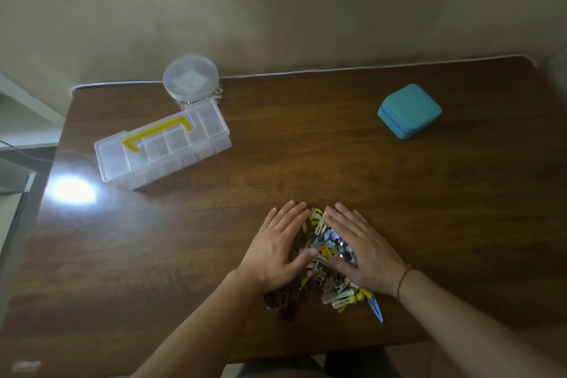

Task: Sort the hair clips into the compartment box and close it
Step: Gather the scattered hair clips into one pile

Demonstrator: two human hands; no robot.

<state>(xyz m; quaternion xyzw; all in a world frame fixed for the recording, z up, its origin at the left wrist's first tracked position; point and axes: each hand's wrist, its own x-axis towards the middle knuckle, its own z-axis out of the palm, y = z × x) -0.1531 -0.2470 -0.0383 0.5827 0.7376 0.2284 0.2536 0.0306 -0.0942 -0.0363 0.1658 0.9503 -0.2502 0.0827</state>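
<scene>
Here hair clips (326,258) lie heaped: brown, yellow, white, blue.

Near edge, centre: we find the pile of hair clips (325,258) on the wooden table (306,163), flanked by the left hand (276,250) and the right hand (365,252), both lying flat with straight fingers against its sides; only a narrow gap remains between the fingertips.

Far left: the compartment box (162,144), lid down, yellow handle (158,132) on top. Just behind it, touching or nearly so, a round clear container (190,78) blocks approach from the wall side.

Far right: a teal case (409,110), well apart from everything.

Between pile and box we note bare tabletop, an unobstructed diagonal path. Centre and right tabletop likewise bare.
</scene>
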